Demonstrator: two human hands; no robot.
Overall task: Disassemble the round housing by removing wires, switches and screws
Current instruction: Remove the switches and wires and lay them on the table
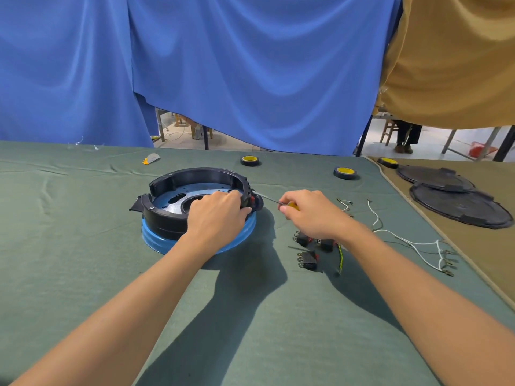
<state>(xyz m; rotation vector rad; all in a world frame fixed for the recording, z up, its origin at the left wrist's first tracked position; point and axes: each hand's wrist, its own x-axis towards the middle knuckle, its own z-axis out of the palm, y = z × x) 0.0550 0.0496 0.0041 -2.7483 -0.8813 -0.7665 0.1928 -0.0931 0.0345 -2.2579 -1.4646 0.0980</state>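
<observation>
Gripping stiff, likely light round housing (195, 174) at its rim with left hand (218, 215); pinching screwdriver (292, 205) in right hand (313, 214).

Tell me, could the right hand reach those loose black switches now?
Probably yes: the switches lie just below the right hand, nothing covering them, though it grips a screwdriver.

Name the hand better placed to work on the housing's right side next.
Right: the right hand grips the screwdriver, tip at the red switch on the housing; the left hand grips its rim.
</observation>
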